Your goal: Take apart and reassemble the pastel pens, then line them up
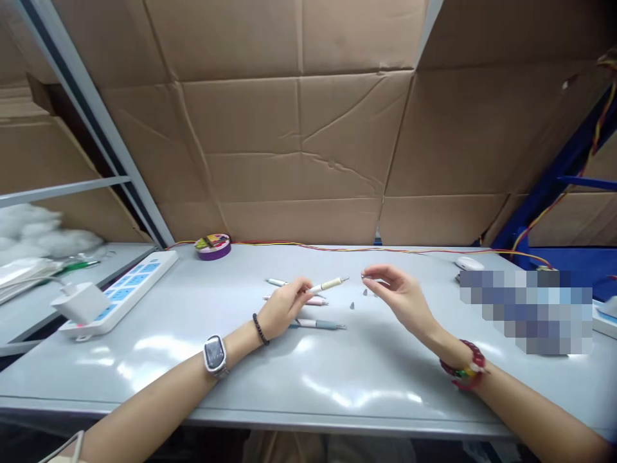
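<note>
My left hand (285, 306) grips a white pen with a cream grip section (330, 284), its metal tip pointing right. Between thumb and forefinger, my right hand (396, 292) pinches a tiny metallic piece (364, 276), perhaps a pen tip cone, a short gap from the pen's tip. Under and around my left hand lie more pens: a grey-blue one (321, 325), a pink one (318, 301) and a pale green one (276, 281), each partly covered. A few small grey cone-shaped pieces, one of them a grey cone (351, 305), rest on the table below my right fingertips.
On the grey table (376, 379), a white power strip (130, 289) with a plugged-in adapter (81, 302) stands at left. A purple tape roll (213, 247) sits at the back, near thin wires (313, 247). At right are a white rounded object (469, 263) and a blurred-out patch.
</note>
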`<state>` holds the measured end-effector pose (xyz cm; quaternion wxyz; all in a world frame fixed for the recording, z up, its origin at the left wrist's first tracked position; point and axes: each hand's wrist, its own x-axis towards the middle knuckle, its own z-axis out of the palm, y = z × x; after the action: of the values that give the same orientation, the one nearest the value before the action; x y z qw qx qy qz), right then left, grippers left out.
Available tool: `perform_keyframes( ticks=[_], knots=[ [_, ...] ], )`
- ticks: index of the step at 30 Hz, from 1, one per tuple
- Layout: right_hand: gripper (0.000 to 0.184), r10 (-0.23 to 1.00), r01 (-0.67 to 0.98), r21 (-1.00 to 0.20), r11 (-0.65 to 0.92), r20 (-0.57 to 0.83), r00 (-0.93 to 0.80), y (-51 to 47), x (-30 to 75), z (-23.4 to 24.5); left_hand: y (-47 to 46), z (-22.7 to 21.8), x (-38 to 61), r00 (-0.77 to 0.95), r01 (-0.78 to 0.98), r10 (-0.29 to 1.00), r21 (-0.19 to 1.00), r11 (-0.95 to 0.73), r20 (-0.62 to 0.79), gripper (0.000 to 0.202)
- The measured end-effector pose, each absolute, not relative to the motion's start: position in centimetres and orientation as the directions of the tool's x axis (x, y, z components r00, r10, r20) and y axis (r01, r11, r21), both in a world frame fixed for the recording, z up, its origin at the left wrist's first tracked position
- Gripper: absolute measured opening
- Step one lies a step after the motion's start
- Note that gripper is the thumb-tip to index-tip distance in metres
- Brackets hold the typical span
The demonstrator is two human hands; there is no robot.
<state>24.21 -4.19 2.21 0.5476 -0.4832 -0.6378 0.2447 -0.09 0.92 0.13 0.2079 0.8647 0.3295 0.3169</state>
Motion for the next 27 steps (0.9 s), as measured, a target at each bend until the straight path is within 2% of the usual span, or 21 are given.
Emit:
perform_keyframes(
  ticks=[3,7,19,23,27],
  knots=[
    [0.017,0.850,0.315,-0.814,0.489,0.525,0.037,-4.9,23.4,2.2,0.9,-0.1,0.0,0.586,0.437,0.699,0.567,-0.699,0.410,0.017],
    [0.012,0.815,0.356,-0.760,0.544,0.580,-0.006,-5.3,22.8,2.0,0.9,0.1,0.0,0.599,0.419,0.688,0.572,-0.705,0.410,0.017],
    [0.008,0.807,0.400,-0.739,0.543,0.591,-0.004,-5.1,22.8,1.9,0.6,0.4,0.0,0.620,0.429,0.677,0.552,-0.715,0.395,0.020],
    [0.009,0.806,0.404,-0.720,0.565,0.586,-0.083,-5.1,22.8,1.7,0.7,0.2,0.1,0.637,0.423,0.668,0.549,-0.721,0.385,0.023],
    [0.010,0.763,0.454,-0.638,0.622,0.626,-0.165,-5.0,22.9,1.6,0.9,0.1,0.0,0.664,0.389,0.658,0.588,-0.709,0.355,0.022]
  ],
)
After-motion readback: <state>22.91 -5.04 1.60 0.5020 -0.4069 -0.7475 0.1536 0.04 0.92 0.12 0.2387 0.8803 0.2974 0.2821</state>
